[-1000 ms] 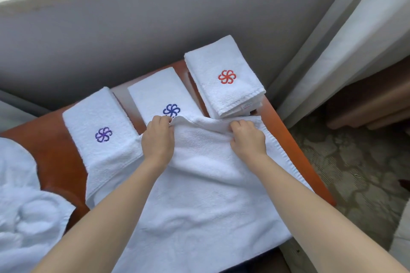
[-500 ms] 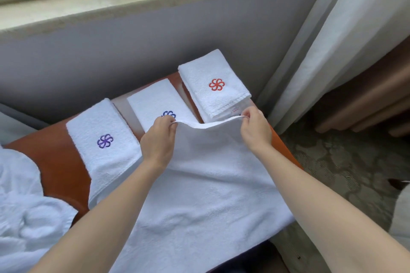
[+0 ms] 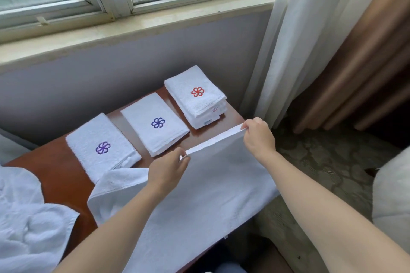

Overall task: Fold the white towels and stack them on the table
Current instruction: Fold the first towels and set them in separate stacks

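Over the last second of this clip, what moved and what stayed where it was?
The left hand and right hand, still pinching the far edge of the large unfolded white towel, lifted it and drew it back toward the person, pulling it taut and uncovering the blue-emblem folded towel. The purple-emblem folded towel, the red-emblem folded stack and the brown wooden table stayed put.
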Available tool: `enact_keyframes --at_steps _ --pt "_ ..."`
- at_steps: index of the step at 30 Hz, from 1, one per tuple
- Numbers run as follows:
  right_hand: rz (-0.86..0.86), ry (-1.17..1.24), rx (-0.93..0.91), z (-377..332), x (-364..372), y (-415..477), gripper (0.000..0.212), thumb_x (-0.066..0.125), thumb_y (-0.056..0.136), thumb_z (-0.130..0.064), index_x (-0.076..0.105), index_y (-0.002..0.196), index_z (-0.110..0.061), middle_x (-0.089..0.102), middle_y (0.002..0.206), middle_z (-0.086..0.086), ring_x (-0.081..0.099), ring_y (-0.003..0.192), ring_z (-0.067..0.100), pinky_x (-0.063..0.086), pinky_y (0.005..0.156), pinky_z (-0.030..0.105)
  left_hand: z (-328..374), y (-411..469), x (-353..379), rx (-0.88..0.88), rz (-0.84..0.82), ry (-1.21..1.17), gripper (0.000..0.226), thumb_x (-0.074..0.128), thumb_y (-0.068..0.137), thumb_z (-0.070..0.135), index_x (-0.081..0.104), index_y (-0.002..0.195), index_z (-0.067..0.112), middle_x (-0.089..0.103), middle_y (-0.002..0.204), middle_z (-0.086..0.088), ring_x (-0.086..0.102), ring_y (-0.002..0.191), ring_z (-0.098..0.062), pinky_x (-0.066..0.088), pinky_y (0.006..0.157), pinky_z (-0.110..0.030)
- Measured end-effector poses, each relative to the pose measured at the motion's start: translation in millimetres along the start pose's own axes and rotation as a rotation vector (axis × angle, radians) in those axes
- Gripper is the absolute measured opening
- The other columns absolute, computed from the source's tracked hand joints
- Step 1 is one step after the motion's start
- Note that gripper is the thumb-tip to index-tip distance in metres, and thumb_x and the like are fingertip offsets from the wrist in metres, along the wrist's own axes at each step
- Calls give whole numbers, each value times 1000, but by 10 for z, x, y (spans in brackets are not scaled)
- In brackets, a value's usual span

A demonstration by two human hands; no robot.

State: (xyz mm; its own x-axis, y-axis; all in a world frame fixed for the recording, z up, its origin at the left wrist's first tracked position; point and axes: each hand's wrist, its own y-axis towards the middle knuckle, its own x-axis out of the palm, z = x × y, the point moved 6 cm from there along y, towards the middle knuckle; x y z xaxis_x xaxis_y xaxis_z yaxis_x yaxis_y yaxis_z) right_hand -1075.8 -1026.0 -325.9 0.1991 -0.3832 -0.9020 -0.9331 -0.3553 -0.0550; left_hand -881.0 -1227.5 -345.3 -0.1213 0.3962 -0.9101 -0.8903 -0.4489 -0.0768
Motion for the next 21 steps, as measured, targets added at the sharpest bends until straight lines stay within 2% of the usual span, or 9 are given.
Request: enact_keyframes --at_steps 3,5,7,8,11,13,15,18,21 --pt "-55 -67 24 180 18 -195 33 41 94 -1 67 109 -14 55 114 8 48 113 28 44 77 36 78 -162 258 60 -150 40 21 45 98 50 51 92 31 54 68 11 52 72 -14 33 58 -30" --pt "-144 -157 33 264 104 -309 32 46 95 -5 69 113 -19 58 120 7 48 119 28 40 101 41 125 -256 429 85 -271 65 24 46 96 56 58 94 35 55 72 13 52 72 -8 33 56 -27" --pt "-222 -184 39 317 214 -416 31 48 95 -8 68 115 -22 59 126 4 47 124 27 24 117 45 171 -315 523 97 -309 47 26 47 95 58 63 96 37 58 80 14 52 74 -4 34 56 -24" --pt "-245 -143 48 327 262 -466 33 47 96 -8 67 118 -23 59 129 2 45 127 26 24 117 44 197 -323 547 110 -295 34 26 47 96 56 64 97 37 59 84 14 54 78 -4 36 58 -24" --pt "-328 36 60 292 407 -576 42 43 97 -9 58 134 -22 53 143 -2 44 133 23 40 107 38 256 -290 615 165 -248 65 22 48 99 41 63 113 34 59 107 14 54 106 -10 41 70 -27" --pt "-400 100 36 240 521 -602 46 41 99 -11 48 144 -22 44 151 -3 39 139 19 39 109 37 270 -231 672 182 -234 98 28 50 99 33 59 126 31 54 126 9 48 120 -14 44 80 -29" --pt "-485 104 0 205 657 -606 51 39 101 -13 36 151 -23 31 159 -1 26 146 19 31 115 38 272 -171 757 181 -249 147 41 52 98 29 52 139 29 44 146 2 40 134 -19 43 94 -33" --pt "-647 17 -6 231 883 -632 58 38 103 -20 18 157 -26 4 166 3 -1 153 25 15 122 43 244 -124 983 188 -370 243 57 48 100 31 28 154 31 11 165 -4 9 152 -23 18 119 -37" --pt "-686 -98 -28 261 1026 -557 62 39 103 -31 10 158 -30 -12 165 6 -16 151 31 3 121 50 227 -67 1151 170 -437 235 61 41 103 32 13 157 33 -7 166 -4 -9 152 -24 3 122 -40"
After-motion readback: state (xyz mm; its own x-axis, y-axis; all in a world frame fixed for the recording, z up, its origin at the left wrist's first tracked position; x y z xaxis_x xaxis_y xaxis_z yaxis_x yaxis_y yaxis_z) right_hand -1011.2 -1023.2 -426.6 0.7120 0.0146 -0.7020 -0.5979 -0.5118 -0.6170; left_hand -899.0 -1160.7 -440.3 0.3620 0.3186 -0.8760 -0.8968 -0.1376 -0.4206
